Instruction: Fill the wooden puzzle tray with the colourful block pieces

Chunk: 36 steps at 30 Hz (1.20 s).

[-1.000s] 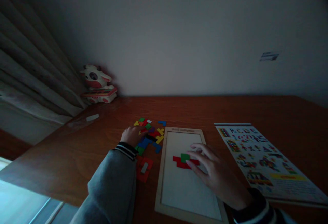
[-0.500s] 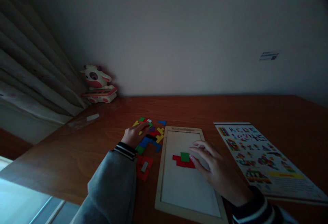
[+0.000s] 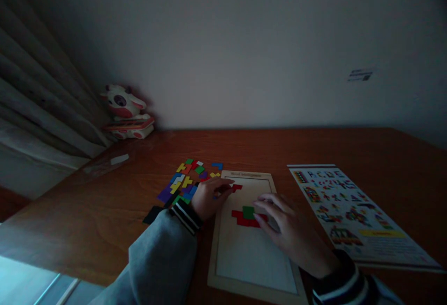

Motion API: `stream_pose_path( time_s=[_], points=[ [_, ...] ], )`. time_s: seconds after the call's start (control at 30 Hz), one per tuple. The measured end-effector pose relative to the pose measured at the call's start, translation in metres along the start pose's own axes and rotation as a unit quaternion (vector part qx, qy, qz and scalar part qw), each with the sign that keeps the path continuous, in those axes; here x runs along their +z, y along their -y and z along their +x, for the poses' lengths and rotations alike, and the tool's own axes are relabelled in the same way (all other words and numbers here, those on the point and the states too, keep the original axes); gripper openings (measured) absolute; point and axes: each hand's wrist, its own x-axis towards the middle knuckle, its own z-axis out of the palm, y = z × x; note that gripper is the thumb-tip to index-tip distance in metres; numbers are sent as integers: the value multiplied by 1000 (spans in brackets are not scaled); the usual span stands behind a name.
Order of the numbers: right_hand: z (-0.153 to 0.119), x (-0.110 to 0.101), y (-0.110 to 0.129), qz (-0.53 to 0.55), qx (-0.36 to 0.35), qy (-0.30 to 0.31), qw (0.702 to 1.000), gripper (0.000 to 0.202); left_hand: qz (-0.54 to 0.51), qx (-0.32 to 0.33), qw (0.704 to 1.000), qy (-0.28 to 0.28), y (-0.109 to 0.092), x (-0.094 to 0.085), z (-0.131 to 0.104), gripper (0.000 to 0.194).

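My left hand pinches a small red puzzle piece between thumb and fingertips, over the upper left of the wooden puzzle board. On the board's pale surface lies a green piece against a wider red shape. My right hand hovers at their right side, fingers curved and apart. Its thumb tip is at the red shape's right end; whether it touches cannot be made out. Left of the board, many coloured puzzle pieces are spread on the table, some hidden behind my left hand.
A printed pattern sheet lies right of the board on the brown table. A cow-shaped toy stands at the back left, by a curtain. A white strip lies in front of the toy. The wall rises behind the table.
My left hand has moved right from the loose pieces to the board, now with a red puzzle piece in its fingers. My right hand stays nearly in place. The view has shifted slightly.
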Motion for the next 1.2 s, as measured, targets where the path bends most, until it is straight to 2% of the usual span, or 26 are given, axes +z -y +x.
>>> stream_pose_path(
  time_s=[0.1,0.2,0.3,0.47,0.6,0.8,0.9,1.1,1.2],
  points=[
    [0,1,1,-1,-1,4,1000,23,-15,-26,1000,1,2,2,-3,34],
    [0,2,1,-2,-1,4,1000,22,32,29,999,30,4,2,-4,21],
    [-1,3,1,1,0,1,1000,22,56,78,993,61,4,2,-4,21],
    [-2,3,0,1,-5,-4,1000,22,57,88,990,92,4,3,-4,22],
    [-2,3,0,-5,-8,-9,1000,22,69,85,991,80,3,4,-6,21],
    [-3,3,1,4,1,9,1000,22,53,24,998,27,-1,5,-8,25],
    [-2,3,1,10,3,15,1000,23,69,37,996,33,-1,5,-8,19],
    [-3,4,0,4,-4,-4,1000,22,160,50,985,42,5,5,-6,21],
    [-3,4,-1,8,-4,7,1000,24,164,68,983,52,4,4,-7,18]
  ],
)
